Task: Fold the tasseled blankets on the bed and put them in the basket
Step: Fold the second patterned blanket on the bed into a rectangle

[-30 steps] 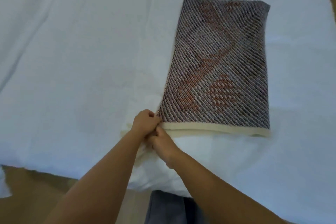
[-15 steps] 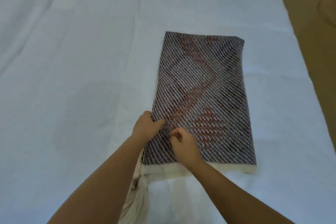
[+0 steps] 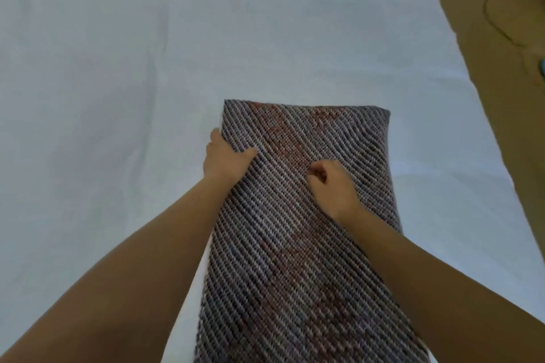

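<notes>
Now both hands are farther up the blanket (image 3: 295, 259) than a moment ago: left hand (image 3: 225, 158) clasps its left edge, right hand (image 3: 331, 186) pinches the weave. It lies folded on the white bed (image 3: 118, 68), tan floor (image 3: 486, 9) to the right.

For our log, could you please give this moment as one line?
blanket: folded strip on bed | left hand: grips its left edge | right hand: curled on top, pinch unclear

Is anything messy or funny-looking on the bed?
Nothing stands out. The blanket lies flat on the white bed, its edges fairly straight, left hand at its edge, right hand on top.
</notes>
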Tool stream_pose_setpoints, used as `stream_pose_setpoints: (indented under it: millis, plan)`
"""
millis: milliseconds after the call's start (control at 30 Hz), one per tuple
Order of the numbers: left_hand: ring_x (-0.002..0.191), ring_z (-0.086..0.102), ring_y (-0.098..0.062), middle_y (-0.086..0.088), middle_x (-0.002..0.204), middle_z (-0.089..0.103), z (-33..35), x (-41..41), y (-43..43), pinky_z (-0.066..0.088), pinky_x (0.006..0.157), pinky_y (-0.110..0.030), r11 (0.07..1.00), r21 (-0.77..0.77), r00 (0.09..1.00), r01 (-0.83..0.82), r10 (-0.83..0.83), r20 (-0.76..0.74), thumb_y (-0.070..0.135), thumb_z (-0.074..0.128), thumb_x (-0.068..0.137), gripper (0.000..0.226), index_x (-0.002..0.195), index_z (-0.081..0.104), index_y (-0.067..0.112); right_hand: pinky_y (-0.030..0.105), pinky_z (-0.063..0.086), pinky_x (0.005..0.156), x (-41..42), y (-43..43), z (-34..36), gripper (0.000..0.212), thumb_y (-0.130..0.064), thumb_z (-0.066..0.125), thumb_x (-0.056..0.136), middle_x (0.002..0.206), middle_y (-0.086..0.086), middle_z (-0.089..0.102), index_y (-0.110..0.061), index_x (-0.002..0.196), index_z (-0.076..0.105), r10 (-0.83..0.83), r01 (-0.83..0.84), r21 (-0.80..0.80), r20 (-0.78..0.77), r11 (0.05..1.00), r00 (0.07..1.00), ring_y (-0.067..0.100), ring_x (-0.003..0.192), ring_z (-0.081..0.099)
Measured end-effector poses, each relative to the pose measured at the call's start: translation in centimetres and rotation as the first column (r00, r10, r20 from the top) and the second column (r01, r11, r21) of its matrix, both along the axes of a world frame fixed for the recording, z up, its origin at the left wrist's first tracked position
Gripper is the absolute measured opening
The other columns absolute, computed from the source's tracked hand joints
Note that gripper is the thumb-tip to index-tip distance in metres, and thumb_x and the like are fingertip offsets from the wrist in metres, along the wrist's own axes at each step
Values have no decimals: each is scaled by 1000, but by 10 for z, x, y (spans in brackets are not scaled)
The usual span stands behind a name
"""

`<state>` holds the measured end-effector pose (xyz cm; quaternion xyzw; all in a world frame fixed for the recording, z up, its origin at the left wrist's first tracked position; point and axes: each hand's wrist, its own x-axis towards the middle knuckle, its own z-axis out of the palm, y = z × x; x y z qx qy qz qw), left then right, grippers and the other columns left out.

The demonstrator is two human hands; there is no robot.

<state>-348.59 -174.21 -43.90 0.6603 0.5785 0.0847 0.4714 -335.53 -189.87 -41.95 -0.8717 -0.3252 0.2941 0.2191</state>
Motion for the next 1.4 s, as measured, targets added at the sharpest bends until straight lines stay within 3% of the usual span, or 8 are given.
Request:
stream_pose_setpoints:
  millis: [233,367,467,700,967,1133,1233,1400]
  plan:
    - [98,61,-24,-10,116,60,9,49,72,50,87,-37,946,-314,969,-83,150,196,26,86,60,75,122,50,5,51,18,111,101,23,-12,60,-47,57,85,148,14,26,-25,138,39,-117,120,13,347,993,931,34,136,20]
    - [81,63,-20,-6,92,65,11,64,83,49,76,-32,977,-184,967,-108,146,208,12,80,69,33,96,61,8,58,2,112,139,35,-27,80,-69,48,78,158,5,0,-40,145,15,132,-41,-303,288,952,948,32,143,-7]
    - [76,60,-18,-2,84,63,8,62,93,49,80,-32,984,-36,962,-175,178,207,10,75,74,17,83,61,13,59,9,111,160,40,-28,95,-77,52,67,157,7,3,-38,145,13,92,-6,-331,247,944,965,34,143,-2]
    - [95,62,-27,-12,109,63,-3,59,92,50,88,-40,987,-107,988,-119,129,86,24,80,68,55,113,57,2,46,40,103,184,52,-12,86,-27,78,73,138,16,41,-9,140,28,-246,230,-90,-232,969,941,34,122,45]
    - [84,66,-24,-12,100,68,18,51,65,53,81,-37,953,-246,948,-177,232,216,9,75,74,23,95,66,8,35,42,74,151,31,-6,25,-9,60,86,92,2,48,-14,101,40,-288,303,201,-99,932,952,20,83,48]
    - [93,65,-24,-6,101,68,21,27,26,52,88,-41,966,-116,927,-232,256,274,18,73,78,25,100,64,15,32,27,52,120,-15,-3,23,-4,57,83,72,1,39,-12,84,36,-294,270,308,30,912,955,18,62,33]
    - [79,61,-20,2,81,63,28,4,-5,53,78,-42,977,74,956,-200,178,233,26,73,75,17,74,56,27,32,22,52,102,-51,-2,23,4,54,77,72,6,37,-8,77,34,-283,241,286,116,928,952,21,64,29]
    - [67,51,3,16,71,55,45,-32,-50,37,58,-17,943,311,982,-116,63,176,29,72,72,25,69,48,34,32,21,50,80,-104,6,24,8,53,72,67,1,34,-8,73,35,-216,153,252,245,956,945,21,62,29]
